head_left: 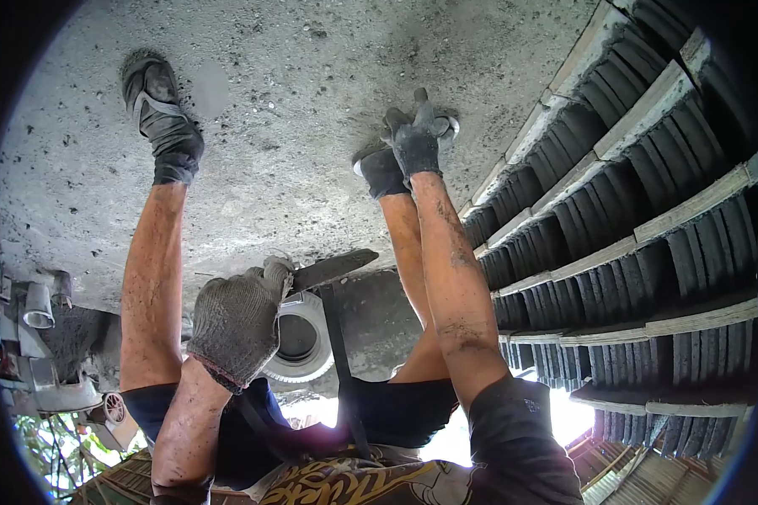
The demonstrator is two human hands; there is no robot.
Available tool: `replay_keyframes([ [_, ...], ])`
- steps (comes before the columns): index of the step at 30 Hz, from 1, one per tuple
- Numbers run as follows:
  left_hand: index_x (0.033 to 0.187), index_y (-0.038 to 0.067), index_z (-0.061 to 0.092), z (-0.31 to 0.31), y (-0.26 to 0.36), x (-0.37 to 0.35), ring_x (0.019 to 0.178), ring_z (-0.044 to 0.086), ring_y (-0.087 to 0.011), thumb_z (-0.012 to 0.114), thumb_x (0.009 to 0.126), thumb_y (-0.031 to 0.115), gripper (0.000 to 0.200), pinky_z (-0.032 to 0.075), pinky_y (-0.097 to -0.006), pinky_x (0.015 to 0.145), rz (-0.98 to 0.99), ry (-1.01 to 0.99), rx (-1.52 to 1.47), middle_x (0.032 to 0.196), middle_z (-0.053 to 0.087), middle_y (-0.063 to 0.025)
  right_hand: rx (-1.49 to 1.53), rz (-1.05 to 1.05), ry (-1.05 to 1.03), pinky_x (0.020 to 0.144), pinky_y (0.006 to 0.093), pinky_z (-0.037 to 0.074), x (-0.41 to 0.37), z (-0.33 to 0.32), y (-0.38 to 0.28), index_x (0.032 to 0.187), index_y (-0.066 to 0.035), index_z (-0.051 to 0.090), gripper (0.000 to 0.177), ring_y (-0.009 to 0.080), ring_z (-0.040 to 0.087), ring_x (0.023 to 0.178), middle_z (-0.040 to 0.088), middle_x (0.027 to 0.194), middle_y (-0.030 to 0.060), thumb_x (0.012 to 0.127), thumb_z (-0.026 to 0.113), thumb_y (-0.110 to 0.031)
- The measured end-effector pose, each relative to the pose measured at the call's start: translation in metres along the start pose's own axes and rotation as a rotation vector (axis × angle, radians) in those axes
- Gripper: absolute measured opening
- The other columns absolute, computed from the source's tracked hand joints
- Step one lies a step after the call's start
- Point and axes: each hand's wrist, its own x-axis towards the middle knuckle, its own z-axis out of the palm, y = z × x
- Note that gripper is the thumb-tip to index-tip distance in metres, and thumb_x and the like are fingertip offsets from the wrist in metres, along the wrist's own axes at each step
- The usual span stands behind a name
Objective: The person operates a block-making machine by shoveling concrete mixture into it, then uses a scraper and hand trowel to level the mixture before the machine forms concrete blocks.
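Observation:
The view is upside down, looking back past my own legs at a concrete floor (295, 101). My left hand (236, 324), in a grey knit glove, is closed around the end of a dark flat blade-like tool (335, 267) that points right. My right hand (417, 141), in a dark glove, reaches to the floor and grips a small round metal object (448, 126) beside my right foot (381, 171). My left foot (162, 118), in a dark shoe, stands apart at the left.
Rows of dark flat pieces (648, 219) stacked between wooden planks fill the right side. A pale tyre-like ring (305, 341) lies behind my legs. Pipes and machine clutter (42, 337) sit at the far left.

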Motion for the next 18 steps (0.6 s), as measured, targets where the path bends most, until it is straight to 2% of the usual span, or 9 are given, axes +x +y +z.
replay_keyframes([
  [2, 0.105, 0.004, 0.051, 0.003, -0.004, 0.001, 0.069, 0.063, -0.0319, 0.056, 0.081, 0.01, 0.025, 0.048, -0.0419, 0.06, -0.011, -0.009, 0.007, 0.077, 0.061, -0.0155, -0.298, -0.152, 0.032, 0.067, 0.042, 0.052, 0.0, 0.01, 0.006, 0.141, -0.003, 0.025, 0.073, 0.028, 0.061, 0.081, 0.057, 0.112, 0.0231, 0.082, 0.066, -0.013],
  [3, 0.105, 0.004, 0.051, 0.005, -0.006, 0.001, 0.069, 0.063, -0.0317, 0.056, 0.081, 0.01, 0.026, 0.048, -0.0419, 0.06, -0.016, -0.012, 0.01, 0.077, 0.061, -0.0153, -0.261, -0.037, 0.084, 0.067, 0.042, 0.052, -0.008, 0.033, -0.017, 0.141, -0.002, 0.026, 0.073, 0.0291, 0.061, 0.077, 0.06, 0.106, 0.0221, 0.081, 0.066, -0.013],
  [5, 0.106, 0.004, 0.051, 0.005, -0.009, 0.001, 0.07, 0.063, -0.0314, 0.056, 0.081, 0.01, 0.026, 0.048, -0.0418, 0.06, -0.025, -0.016, 0.015, 0.077, 0.061, -0.0151, -0.222, 0.081, 0.135, 0.068, 0.0419, 0.052, -0.008, 0.047, -0.01, 0.14, 0.0, 0.027, 0.072, 0.0302, 0.062, 0.073, 0.063, 0.099, 0.021, 0.081, 0.066, -0.013],
  [6, 0.106, 0.004, 0.051, 0.005, -0.011, 0.001, 0.07, 0.063, -0.0313, 0.056, 0.081, 0.01, 0.026, 0.048, -0.0418, 0.06, -0.028, -0.017, 0.018, 0.077, 0.061, -0.015, -0.385, -0.056, 0.143, 0.066, 0.0381, 0.051, -0.001, 0.051, 0.003, 0.14, 0.0, 0.028, 0.071, 0.0282, 0.062, 0.07, 0.064, 0.093, 0.019, 0.081, 0.066, -0.013],
  [8, 0.106, 0.003, 0.051, 0.002, -0.011, 0.0, 0.07, 0.063, -0.0313, 0.057, 0.081, 0.011, 0.027, 0.048, -0.0418, 0.061, -0.022, -0.012, -0.003, 0.076, 0.061, -0.0148, -0.548, -0.197, 0.151, 0.064, 0.0343, 0.051, -0.001, 0.065, 0.01, 0.139, 0.0, 0.029, 0.07, 0.0262, 0.062, 0.068, 0.064, 0.087, 0.0169, 0.081, 0.066, -0.012],
  [10, 0.106, 0.004, 0.051, -0.001, -0.012, 0.0, 0.07, 0.063, -0.0318, 0.057, 0.081, 0.012, 0.027, 0.048, -0.0417, 0.061, -0.019, -0.001, -0.023, 0.076, 0.061, -0.0149, -0.379, 0.102, 0.074, 0.067, 0.0328, 0.051, -0.014, 0.088, -0.006, 0.139, 0.0, 0.03, 0.07, 0.0266, 0.063, 0.076, 0.064, 0.09, 0.0168, 0.081, 0.066, -0.015],
  [13, 0.105, 0.004, 0.051, -0.004, -0.015, -0.003, 0.07, 0.063, -0.0326, 0.059, 0.08, 0.013, 0.028, 0.048, -0.0419, 0.061, -0.046, -0.017, -0.037, 0.075, 0.061, -0.0153, -0.579, -0.037, 0.02, 0.077, 0.0387, 0.05, -0.012, 0.089, 0.037, 0.137, -0.001, 0.036, 0.066, 0.0341, 0.063, 0.089, 0.063, 0.101, 0.0232, 0.081, 0.066, -0.02],
  [15, 0.105, 0.005, 0.05, -0.004, -0.015, -0.001, 0.069, 0.063, -0.0338, 0.063, 0.079, 0.016, 0.031, 0.048, -0.0431, 0.06, -0.078, -0.029, -0.028, 0.075, 0.062, -0.0159, -0.758, -0.169, 0.008, 0.079, 0.04, 0.049, -0.013, 0.096, 0.027, 0.136, -0.002, 0.039, 0.064, 0.0378, 0.061, 0.094, 0.061, 0.104, 0.0266, 0.081, 0.064, -0.021],
  [18, 0.105, 0.005, 0.051, -0.003, -0.018, -0.003, 0.069, 0.063, -0.0343, 0.065, 0.076, 0.016, 0.033, 0.048, -0.0441, 0.06, -0.063, 0.002, -0.019, 0.075, 0.061, -0.0162, -0.721, -0.077, -0.004, 0.08, 0.0413, 0.048, -0.019, 0.11, 0.008, 0.136, -0.004, 0.039, 0.063, 0.0401, 0.059, 0.098, 0.059, 0.109, 0.0286, 0.081, 0.063, -0.022],
])
